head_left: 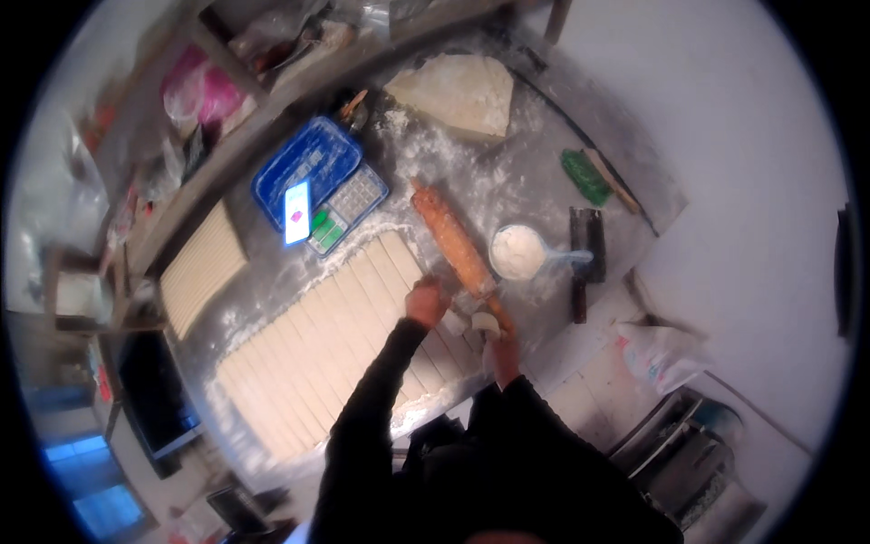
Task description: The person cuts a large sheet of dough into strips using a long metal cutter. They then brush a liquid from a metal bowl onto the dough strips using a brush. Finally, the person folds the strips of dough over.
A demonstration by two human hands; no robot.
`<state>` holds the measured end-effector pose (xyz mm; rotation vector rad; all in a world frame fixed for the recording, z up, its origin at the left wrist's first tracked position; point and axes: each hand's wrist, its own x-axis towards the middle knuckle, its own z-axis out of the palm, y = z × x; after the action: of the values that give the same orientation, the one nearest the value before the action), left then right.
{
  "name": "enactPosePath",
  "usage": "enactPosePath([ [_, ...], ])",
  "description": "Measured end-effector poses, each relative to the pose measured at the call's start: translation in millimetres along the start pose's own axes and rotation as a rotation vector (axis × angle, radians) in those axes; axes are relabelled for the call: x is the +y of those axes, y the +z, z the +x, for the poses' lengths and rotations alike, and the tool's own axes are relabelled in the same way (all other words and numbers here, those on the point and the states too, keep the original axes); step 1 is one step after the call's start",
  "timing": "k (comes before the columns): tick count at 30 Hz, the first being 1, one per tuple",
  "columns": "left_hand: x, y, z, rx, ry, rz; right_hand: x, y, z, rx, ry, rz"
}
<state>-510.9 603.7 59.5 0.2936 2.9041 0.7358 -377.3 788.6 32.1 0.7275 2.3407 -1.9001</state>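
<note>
A flat sheet of pale dough [317,349], cut into long parallel strips, lies on the floury table in front of me. My left hand [428,302] is closed at the sheet's right edge; what its fingers hold is hidden. Just right of it, my right hand [505,352] is closed on a bent dough strip [486,323], close to the table's near edge. Beyond both hands lies a wooden rolling pin [453,240], its near handle next to my right hand. A scoop of white flour [518,251] with a pale blue handle stands right of the pin.
A kitchen scale [358,199] with a blue tray [313,154] and a lit phone [297,214] stands far left. Stacked dough strips [204,267] lie at the left, a dough slab [462,95] at the back. A dark cleaver [587,240] and green bundle [584,177] lie right.
</note>
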Motion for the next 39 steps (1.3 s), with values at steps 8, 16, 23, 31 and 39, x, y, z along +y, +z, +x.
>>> enactPosePath([
  [8, 2, 72, -27, -0.141, -0.031, -0.219, -38, -6, 6, -0.109, 0.265, 0.305],
  [16, 37, 53, -44, -0.06, -0.223, -0.36, -40, -6, 17, -0.338, 0.407, 0.567],
  [23, 38, 24, -65, -0.218, -0.491, -1.292, -45, 9, 27, -0.381, -0.283, -0.279],
  [31, 29, -45, -74, 0.042, -0.537, -1.893, -161, 12, 13, -0.641, -0.375, -0.067],
  [39, 53, -54, -31, 0.17, -0.397, -1.931, -218, -14, 17, -0.534, -0.073, 0.524],
])
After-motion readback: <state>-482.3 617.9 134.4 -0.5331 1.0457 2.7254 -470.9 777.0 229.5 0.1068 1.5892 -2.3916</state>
